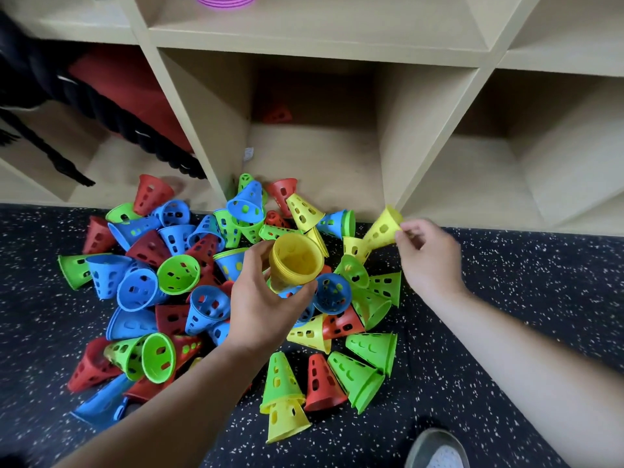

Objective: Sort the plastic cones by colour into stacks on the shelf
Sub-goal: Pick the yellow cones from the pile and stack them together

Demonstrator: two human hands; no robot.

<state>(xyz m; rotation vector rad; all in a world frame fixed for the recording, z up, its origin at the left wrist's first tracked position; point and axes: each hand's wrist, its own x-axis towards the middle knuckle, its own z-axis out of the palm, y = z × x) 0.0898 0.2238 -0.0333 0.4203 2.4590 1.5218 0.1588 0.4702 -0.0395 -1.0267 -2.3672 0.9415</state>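
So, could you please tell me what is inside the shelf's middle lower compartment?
One red cone lies at the shadowed back; the cone pile hides part of the front edge.

Pale cubby shelf stands on dark speckled, perhaps rubber, floor

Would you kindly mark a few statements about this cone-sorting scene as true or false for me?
1. The left hand holds a stack of yellow cones. True.
2. The right hand pinches a blue cone. False: it pinches a single yellow cone by its rim.
3. A red cone lies at the back of the middle shelf compartment. True.
4. The pile of loose cones sits on a table. False: it lies on the dark speckled floor in front of the shelf.
5. A purple stack sits in the compartment above. True.
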